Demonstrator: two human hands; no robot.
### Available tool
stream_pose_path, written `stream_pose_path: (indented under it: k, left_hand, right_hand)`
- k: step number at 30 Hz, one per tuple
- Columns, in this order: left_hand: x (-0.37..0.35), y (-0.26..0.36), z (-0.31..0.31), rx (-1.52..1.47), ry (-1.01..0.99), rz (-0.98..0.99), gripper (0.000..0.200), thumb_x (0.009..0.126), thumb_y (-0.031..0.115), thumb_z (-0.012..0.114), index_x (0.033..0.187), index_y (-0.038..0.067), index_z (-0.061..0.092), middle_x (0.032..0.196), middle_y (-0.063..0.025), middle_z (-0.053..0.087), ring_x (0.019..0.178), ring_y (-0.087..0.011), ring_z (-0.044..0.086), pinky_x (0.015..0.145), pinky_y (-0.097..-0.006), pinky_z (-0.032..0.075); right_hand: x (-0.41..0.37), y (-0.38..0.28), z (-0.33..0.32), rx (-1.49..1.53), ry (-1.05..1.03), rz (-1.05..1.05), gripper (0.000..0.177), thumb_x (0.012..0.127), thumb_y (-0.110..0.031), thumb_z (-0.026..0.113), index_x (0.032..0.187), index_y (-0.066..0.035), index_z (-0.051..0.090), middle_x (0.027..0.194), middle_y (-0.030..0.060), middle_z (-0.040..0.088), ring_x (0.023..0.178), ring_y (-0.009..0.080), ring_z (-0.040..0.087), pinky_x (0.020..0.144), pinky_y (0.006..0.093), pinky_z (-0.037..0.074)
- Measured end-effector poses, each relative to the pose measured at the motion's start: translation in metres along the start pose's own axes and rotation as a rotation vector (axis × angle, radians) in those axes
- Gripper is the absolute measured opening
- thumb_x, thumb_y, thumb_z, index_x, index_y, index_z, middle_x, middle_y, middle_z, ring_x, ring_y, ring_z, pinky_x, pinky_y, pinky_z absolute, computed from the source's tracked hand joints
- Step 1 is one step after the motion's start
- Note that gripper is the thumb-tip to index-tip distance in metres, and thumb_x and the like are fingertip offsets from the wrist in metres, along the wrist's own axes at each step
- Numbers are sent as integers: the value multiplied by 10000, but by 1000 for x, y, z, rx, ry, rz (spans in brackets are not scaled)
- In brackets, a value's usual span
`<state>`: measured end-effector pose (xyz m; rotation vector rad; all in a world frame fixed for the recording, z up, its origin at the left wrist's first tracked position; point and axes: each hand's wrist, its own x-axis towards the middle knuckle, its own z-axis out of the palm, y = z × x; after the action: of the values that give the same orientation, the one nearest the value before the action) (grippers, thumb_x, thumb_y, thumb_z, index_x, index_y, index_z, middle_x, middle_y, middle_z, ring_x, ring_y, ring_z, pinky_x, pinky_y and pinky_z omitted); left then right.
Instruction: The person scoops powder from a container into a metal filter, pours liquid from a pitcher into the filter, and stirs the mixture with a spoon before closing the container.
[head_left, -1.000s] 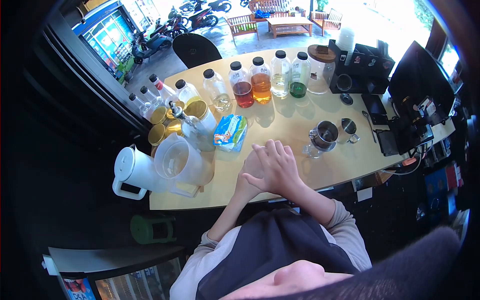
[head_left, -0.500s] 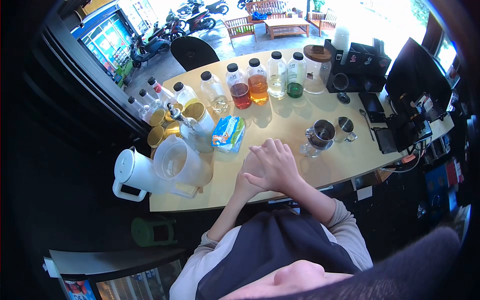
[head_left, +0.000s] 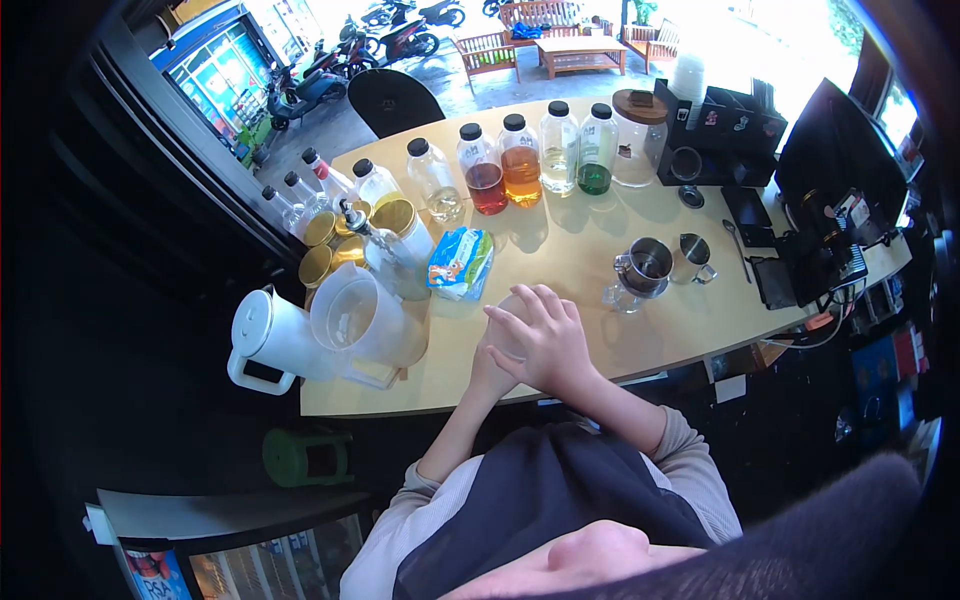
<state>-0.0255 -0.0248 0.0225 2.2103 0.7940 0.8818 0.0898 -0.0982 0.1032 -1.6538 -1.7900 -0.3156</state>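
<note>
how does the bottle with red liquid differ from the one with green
The red-filled bottle holds red liquid, the green-filled bottle green. The red-filled bottle is visibly fuller than the green-filled bottle. In the view, the red-filled bottle stands left of the green-filled bottle. Both are clear, upright and capped in black.

We see a desk (head_left: 560, 265) with a smooth, pale, wood-like top and soft sheen. The metal cup (head_left: 650, 260) and small metal jug (head_left: 693, 264) look polished; the soft pack (head_left: 461, 264) is glossy, creased film. We find the pitcher (head_left: 402, 335) cloudy plastic, the apron (head_left: 540, 490) matt dark cloth, the jar's lid (head_left: 640, 106) brown wood.
</note>
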Motion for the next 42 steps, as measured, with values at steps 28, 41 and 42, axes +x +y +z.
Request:
stream_pose_path:
  k: [28, 41, 42]
  left_hand:
    - [16, -26, 34, -118, 189, -128, 731, 711, 273, 852, 1316, 48, 508, 1173, -171, 678, 1059, -337, 673, 858, -403, 552]
    - [55, -38, 34, -432, 289, -179, 831, 613, 102, 908, 1319, -3, 483, 1209, -134, 639, 1093, -237, 633, 948, -365, 511]
    - [60, -44, 34, -438, 281, -175, 831, 613, 102, 908, 1319, -3, 483, 1209, -134, 639, 1093, -237, 633, 948, -365, 511]
  right_hand:
    - [-47, 41, 59, 272, 315, -49, 459, 798, -166, 768, 1234, -253, 660, 1490, 149, 368, 1421, 512, 285, 1122, 534, 381]
    - [-45, 60, -14, 414, 0, -60, 490, 791, -74, 674, 1268, -184, 636, 1477, 156, 451, 1201, 343, 565, 934, 403, 521]
    - [-47, 65, -22, 442, 15, -137, 474, 773, -70, 677, 1236, -169, 653, 1430, 142, 512, 1097, 313, 631, 878, 373, 541]
